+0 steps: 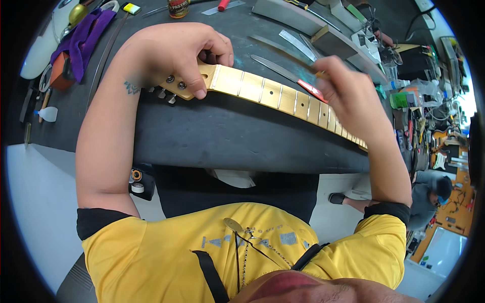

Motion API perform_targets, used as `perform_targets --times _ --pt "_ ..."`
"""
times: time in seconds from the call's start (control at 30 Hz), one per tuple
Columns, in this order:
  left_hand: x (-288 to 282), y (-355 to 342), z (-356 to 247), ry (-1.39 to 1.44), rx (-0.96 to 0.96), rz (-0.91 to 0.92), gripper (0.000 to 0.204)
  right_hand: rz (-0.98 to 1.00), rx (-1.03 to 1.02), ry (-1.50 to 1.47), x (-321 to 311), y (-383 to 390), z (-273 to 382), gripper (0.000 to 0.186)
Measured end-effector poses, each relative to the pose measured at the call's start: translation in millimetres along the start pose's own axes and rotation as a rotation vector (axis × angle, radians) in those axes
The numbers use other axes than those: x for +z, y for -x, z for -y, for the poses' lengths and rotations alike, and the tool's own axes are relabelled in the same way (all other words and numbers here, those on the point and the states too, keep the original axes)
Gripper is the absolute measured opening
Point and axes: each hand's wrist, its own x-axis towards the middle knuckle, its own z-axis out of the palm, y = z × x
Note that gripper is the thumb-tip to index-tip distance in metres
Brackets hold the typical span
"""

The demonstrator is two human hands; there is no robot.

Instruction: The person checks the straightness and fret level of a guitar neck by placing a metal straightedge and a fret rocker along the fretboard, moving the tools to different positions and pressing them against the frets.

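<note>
A maple guitar neck [255,86] lies fretboard up on the dark bench, its headstock to the left with metal tuners [182,85]. My left hand [194,53] grips the headstock end, thumb pressed on its face beside the nut and fingers curled over the far side. Above the fretboard, my right hand [348,93] is closed round the end of a long thin file [283,49], slightly blurred, which points to the far left, apart from the neck. A blade with a red handle [312,90] lies just beyond the neck, partly behind my right hand.
Metal rulers [297,44] and long grey blocks [290,20] lie at the back. A jar [178,8] stands at the far edge, and a purple cloth [86,43] is at left. Bottles and tools crowd the right, where another person [427,202] is beyond the bench.
</note>
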Motion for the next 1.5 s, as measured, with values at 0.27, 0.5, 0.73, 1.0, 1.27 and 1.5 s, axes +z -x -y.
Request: perform_targets --times 0.27,0.5,0.73,1.0,1.27,1.5 --pt "0.4 2.1 0.3 0.01 -0.01 0.005 0.054 0.158 -0.358 0.207 25.5 -27.5 20.2 0.085" --pt "0.4 0.8 -5.6 0.058 0.004 0.018 0.053 0.155 -0.402 0.234 29.9 -30.4 20.9 0.081" --pt "0.1 -0.9 -3.5 0.103 -0.01 0.027 0.053 0.143 -0.412 0.238 29.8 -28.8 20.2 0.083" --pt "2.1 -1.5 -0.6 0.055 0.033 0.004 0.053 0.155 -0.41 0.226 27.1 -25.1 17.8 0.082" --pt "-10.1 -1.8 -0.5 0.177 -0.006 0.175 0.045 0.168 -0.399 0.212 24.2 -21.7 17.4 0.081" --pt "-12.4 -1.9 -1.5 0.162 -0.005 0.185 0.043 0.16 -0.402 0.223 23.3 -22.5 16.1 0.082"
